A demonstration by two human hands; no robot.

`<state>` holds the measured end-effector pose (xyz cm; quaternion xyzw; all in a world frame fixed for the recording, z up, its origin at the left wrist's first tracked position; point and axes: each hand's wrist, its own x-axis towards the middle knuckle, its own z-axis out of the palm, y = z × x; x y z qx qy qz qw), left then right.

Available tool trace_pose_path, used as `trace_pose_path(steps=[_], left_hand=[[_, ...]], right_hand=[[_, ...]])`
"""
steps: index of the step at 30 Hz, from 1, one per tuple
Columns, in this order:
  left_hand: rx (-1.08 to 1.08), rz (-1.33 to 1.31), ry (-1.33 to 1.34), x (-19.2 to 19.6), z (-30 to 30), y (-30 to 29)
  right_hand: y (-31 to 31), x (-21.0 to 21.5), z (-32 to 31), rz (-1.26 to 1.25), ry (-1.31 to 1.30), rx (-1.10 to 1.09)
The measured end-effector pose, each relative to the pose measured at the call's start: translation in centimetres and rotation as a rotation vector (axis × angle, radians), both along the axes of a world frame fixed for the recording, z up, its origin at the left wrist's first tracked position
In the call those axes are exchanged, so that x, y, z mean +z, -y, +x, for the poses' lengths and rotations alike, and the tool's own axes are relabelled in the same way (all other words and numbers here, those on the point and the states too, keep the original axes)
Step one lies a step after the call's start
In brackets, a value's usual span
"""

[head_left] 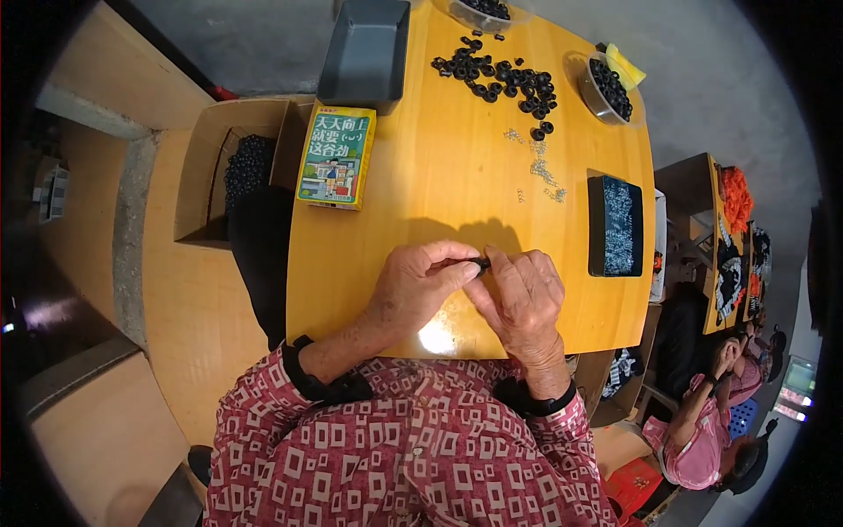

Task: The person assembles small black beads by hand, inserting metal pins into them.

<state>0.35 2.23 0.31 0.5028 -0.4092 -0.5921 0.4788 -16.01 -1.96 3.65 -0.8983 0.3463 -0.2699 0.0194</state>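
Observation:
Over the near part of the yellow table (395, 220), my two hands meet. Thumb and fingertips of my left hand (413, 285) are closed on a small black part (481, 263). My right hand (525, 294) pinches at the same spot from the other side, its thumb and forefinger against the part. The fingers cover most of it, so its exact kind is hidden. Farther off lies a loose spread of black ring-shaped pieces (499, 79). Between them and my hands are small silvery pieces (546, 171) that look like springs.
A black tray (597, 255) of silvery bits sits at right; clear bowls (587, 97) of black pieces are farther back. Left are a grey bin (364, 53), a green-yellow box (335, 158) and a cardboard box (195, 193) of black pieces. Another person (694, 439) sits right.

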Motion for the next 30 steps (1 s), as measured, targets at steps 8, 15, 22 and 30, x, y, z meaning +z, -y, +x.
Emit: trace_pose_path(steps=[8, 15, 22, 30], left_hand=[[-0.059, 0.073, -0.058, 0.6, 0.5, 0.5], [-0.146, 0.090, -0.011, 0.6, 0.9, 0.5], [-0.072, 0.023, 0.082, 0.5, 0.3, 0.4], [0.051, 0.037, -0.284, -0.1, 0.3, 0.6]], right_hand=[[0.3, 0.1, -0.5, 0.036, -0.001, 0.027], [0.5, 0.4, -0.7, 0.032, -0.023, 0.055], [0.5, 0.5, -0.7, -0.009, -0.031, 0.069], [0.2, -0.3, 0.0, 0.138, 0.158, 0.008]])
